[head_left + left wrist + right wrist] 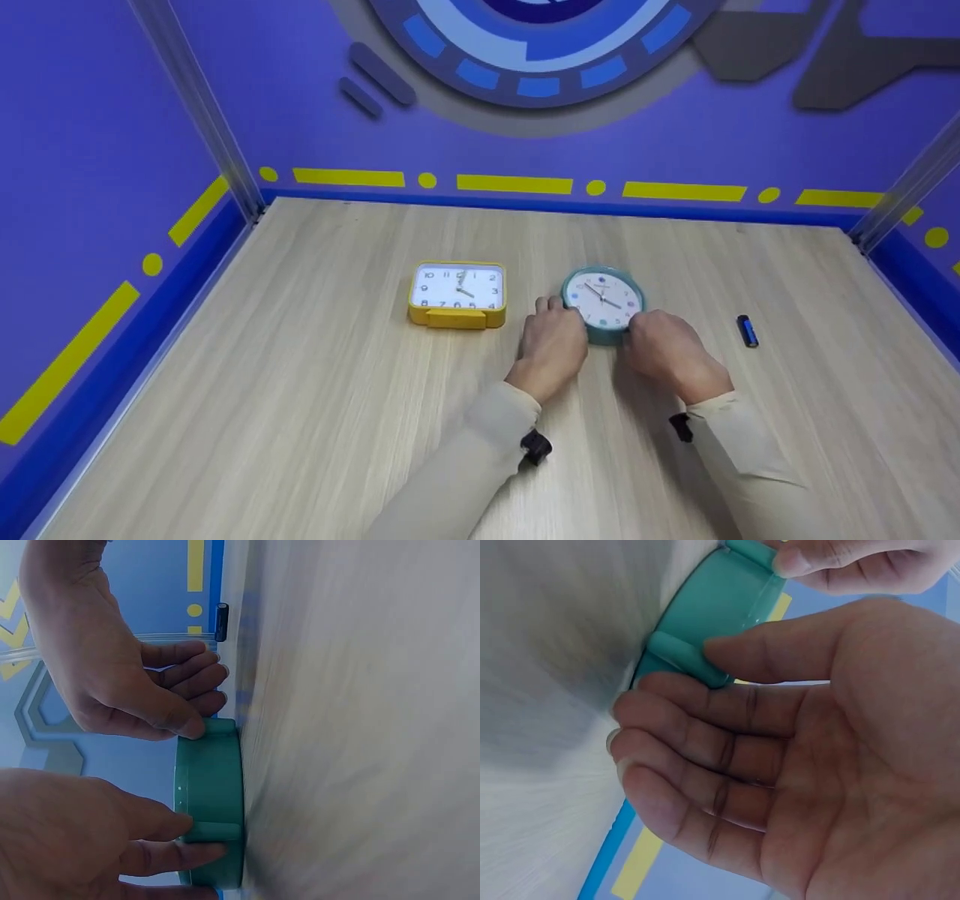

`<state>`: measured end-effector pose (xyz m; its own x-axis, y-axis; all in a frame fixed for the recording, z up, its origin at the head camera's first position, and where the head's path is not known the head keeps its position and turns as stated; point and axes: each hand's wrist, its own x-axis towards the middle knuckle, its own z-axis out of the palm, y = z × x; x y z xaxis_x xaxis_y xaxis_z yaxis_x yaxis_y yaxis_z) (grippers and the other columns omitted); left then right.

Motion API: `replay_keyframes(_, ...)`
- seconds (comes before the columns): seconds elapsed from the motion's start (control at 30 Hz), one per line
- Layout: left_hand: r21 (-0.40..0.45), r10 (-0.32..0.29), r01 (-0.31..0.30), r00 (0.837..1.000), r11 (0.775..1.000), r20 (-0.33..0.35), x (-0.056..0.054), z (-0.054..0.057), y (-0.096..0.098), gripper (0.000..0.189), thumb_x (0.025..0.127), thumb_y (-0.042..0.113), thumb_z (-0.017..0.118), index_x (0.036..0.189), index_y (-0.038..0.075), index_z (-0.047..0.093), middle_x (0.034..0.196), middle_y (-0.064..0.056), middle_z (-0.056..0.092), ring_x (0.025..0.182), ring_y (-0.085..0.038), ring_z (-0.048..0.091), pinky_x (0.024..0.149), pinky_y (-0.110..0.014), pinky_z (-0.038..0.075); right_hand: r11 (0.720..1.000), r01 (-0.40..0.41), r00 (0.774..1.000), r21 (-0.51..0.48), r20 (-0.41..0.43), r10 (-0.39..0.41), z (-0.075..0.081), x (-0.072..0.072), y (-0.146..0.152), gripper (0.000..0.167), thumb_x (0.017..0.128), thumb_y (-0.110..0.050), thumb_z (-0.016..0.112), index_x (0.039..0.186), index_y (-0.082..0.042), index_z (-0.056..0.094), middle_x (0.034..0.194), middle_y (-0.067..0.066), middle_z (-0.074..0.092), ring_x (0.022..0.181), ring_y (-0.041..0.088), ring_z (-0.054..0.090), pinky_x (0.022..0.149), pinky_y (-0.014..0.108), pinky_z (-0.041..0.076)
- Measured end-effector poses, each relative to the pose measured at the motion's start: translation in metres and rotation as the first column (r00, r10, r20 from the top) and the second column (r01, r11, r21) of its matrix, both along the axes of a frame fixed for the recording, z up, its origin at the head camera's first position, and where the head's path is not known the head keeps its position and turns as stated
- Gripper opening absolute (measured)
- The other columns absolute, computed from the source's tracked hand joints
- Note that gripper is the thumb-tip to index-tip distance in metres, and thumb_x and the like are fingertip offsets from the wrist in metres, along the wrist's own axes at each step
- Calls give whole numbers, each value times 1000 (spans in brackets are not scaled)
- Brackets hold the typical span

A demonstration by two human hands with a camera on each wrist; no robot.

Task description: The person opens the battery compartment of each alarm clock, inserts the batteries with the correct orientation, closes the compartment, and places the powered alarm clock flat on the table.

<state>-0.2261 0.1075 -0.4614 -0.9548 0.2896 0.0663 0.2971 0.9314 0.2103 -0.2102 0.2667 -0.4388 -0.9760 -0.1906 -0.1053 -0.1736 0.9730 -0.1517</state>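
Note:
A round teal-rimmed clock (604, 300) lies face up on the wooden table, its two small feet on the side toward the person. My left hand (553, 343) grips its left side; in the left wrist view the thumb and index finger (202, 853) sit on either side of one foot. On the right, my right hand (671, 352) pinches the other foot; the right wrist view shows its thumb (742, 652) on that foot (686, 656) and the index finger just beneath. Left of the hands stands a yellow rectangular clock (457, 295), apart from both.
A blue and black battery (748, 331) lies on the table (315, 360) to the right of the right hand. Purple-blue panels (480, 150) with yellow marks close off the back and sides of the table.

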Motion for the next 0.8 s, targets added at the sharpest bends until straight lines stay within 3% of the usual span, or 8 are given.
replay_keyframes(0.2, 0, 17, -17, 1000, 1000, 1, 2, 0, -2, 27, 108, 17, 58, 121, 3, 76, 123, -10, 65, 112, -24, 58, 89, -36, 56, 999, -34, 999, 33, -31, 35, -1, 0, -3, 15, 95, 1, 59, 97, 14, 67, 69, 10, 49, 60, 23, 50, 55, 34, 43)
replay_keyframes(0.47, -9, 17, -16, 1000, 1000, 22, 8, 1, -7, 30, 109, 23, 60, 125, 2, 74, 124, -10, 65, 111, -23, 57, 90, -35, 55, 998, -40, 999, 42, -6, 40, 0, 5, -7, 17, 97, 0, 61, 103, 15, 67, 69, 10, 49, 60, 23, 51, 55, 32, 44)
replay_keyframes(0.8, -82, -34, 27, 996, 996, -79, 27, -3, -14, 26, 106, 19, 61, 120, 3, 77, 117, -11, 66, 103, -23, 55, 80, -33, 55, 990, -113, 985, 79, -124, 122, -4, 28, -13, 11, 95, 2, 67, 94, 13, 69, 65, 8, 52, 59, 21, 47, 57, 37, 48)
